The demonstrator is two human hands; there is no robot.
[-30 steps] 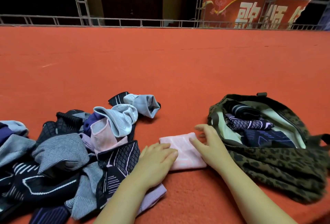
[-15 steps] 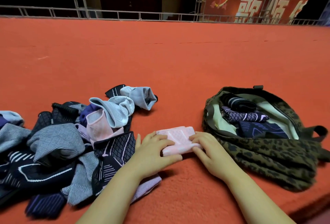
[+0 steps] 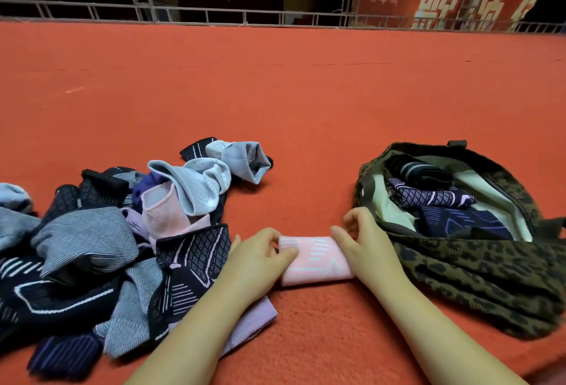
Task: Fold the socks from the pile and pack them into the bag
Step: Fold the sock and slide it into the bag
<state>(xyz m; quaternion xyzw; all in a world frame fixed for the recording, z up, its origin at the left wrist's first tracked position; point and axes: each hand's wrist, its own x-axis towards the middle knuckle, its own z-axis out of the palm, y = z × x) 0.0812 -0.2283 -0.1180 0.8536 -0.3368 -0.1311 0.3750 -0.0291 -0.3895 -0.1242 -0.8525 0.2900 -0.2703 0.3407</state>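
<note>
Between the sock pile (image 3: 101, 243) and the bag (image 3: 477, 265), we gripped a folded pink sock (image 3: 315, 262) with left hand (image 3: 260, 259) and right hand (image 3: 367, 246).

Sock pile (image 3: 101, 246) left; open bag (image 3: 477, 268) right; bare carpet (image 3: 291, 102) beyond

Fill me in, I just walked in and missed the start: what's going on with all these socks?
A person is folding socks and packing them. Both hands, the left hand and the right hand, hold a folded pink sock on the orange carpet. A pile of unfolded socks lies to the left. The open bag on the right already has a few dark folded socks inside.
</note>
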